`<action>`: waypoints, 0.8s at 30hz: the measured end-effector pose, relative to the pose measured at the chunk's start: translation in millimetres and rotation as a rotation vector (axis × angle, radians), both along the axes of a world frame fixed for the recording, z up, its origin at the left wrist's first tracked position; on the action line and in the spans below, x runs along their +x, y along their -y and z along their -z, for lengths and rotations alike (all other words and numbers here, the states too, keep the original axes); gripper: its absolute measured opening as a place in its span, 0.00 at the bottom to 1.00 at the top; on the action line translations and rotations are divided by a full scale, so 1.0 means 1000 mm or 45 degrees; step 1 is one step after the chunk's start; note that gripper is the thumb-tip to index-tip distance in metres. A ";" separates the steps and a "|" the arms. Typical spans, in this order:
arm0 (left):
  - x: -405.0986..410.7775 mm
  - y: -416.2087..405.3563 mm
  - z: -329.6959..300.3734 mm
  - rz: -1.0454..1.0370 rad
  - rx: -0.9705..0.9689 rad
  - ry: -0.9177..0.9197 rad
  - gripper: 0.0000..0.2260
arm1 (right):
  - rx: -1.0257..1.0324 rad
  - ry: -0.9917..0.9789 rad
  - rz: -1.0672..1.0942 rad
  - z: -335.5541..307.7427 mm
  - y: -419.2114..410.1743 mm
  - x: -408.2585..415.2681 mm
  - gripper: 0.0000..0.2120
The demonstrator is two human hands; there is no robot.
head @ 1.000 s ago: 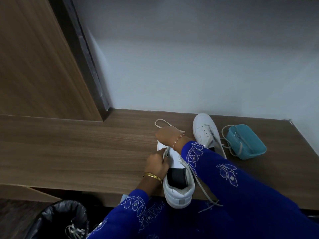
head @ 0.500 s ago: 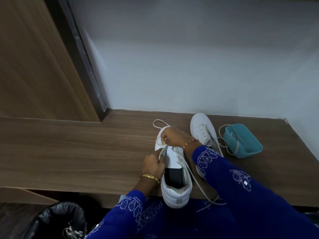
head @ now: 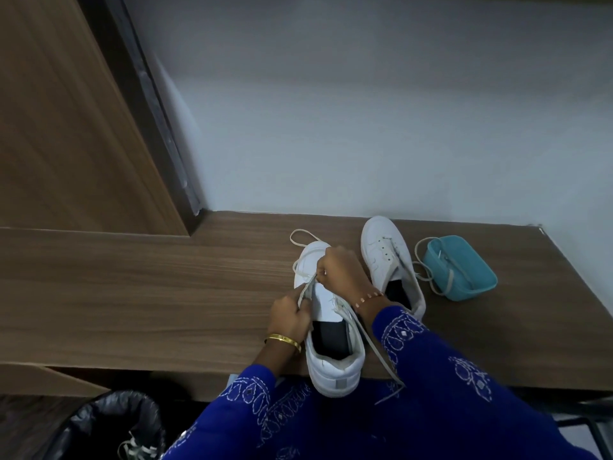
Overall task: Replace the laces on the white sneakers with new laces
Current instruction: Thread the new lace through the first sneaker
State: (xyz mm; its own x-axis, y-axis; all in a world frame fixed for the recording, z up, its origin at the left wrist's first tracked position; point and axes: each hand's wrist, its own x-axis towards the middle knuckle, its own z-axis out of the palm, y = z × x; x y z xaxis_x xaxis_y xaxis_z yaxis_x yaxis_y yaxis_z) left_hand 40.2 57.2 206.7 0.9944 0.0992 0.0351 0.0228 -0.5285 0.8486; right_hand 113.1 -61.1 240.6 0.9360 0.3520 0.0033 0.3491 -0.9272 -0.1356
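Sneaker [head: 331, 330] lies heel toward us on the table [head: 166, 293], steadying it for lacing. We see the left hand [head: 290, 315] and right hand [head: 338, 272] each pinching the lace [head: 306, 287] taut, probably to feed an eyelet; the second sneaker [head: 384, 257] waits beside a teal pouch [head: 464, 270].

two white sneakers [head: 331, 327], one teal basket [head: 464, 270], one bin [head: 109, 423]

Matt wood-grain table [head: 132, 293], smooth white sneaker [head: 335, 363], glossy teal plastic tub [head: 464, 270]
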 end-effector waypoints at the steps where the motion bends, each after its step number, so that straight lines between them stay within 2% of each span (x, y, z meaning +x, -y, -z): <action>1: 0.000 0.000 0.000 0.006 0.002 -0.006 0.20 | 0.067 0.000 0.029 0.002 0.001 -0.001 0.12; 5: 0.002 0.001 0.001 0.045 0.048 -0.020 0.21 | 0.243 -0.046 0.128 0.005 0.006 -0.005 0.09; 8: 0.003 0.001 0.002 0.038 0.079 -0.041 0.16 | 0.411 -0.177 0.156 0.000 0.005 -0.007 0.13; 10: 0.003 0.002 0.002 0.023 0.091 -0.059 0.12 | 0.729 -0.394 0.188 -0.015 0.010 -0.006 0.16; 13: 0.005 0.002 0.004 0.011 0.108 -0.073 0.11 | 1.204 -0.623 0.231 -0.046 0.024 -0.009 0.17; 15: 0.006 0.002 0.004 0.021 0.115 -0.077 0.10 | 1.760 -0.783 0.215 -0.066 0.035 -0.010 0.22; 16: 0.006 0.002 0.004 0.027 0.123 -0.084 0.09 | 2.065 -0.882 0.177 -0.078 0.041 -0.011 0.21; 18: 0.006 0.003 0.003 0.034 0.143 -0.096 0.08 | 2.474 -0.980 -0.076 -0.103 0.051 -0.011 0.11; 19: 0.006 0.003 0.003 0.036 0.148 -0.099 0.08 | 2.563 -0.978 -0.243 -0.115 0.055 -0.011 0.07; 21: 0.006 0.003 0.003 0.036 0.144 -0.103 0.08 | 2.557 -0.962 -0.478 -0.132 0.062 -0.013 0.07; 24: 0.005 0.002 0.004 0.042 0.147 -0.106 0.08 | 2.450 -0.948 -0.496 -0.128 0.066 -0.015 0.09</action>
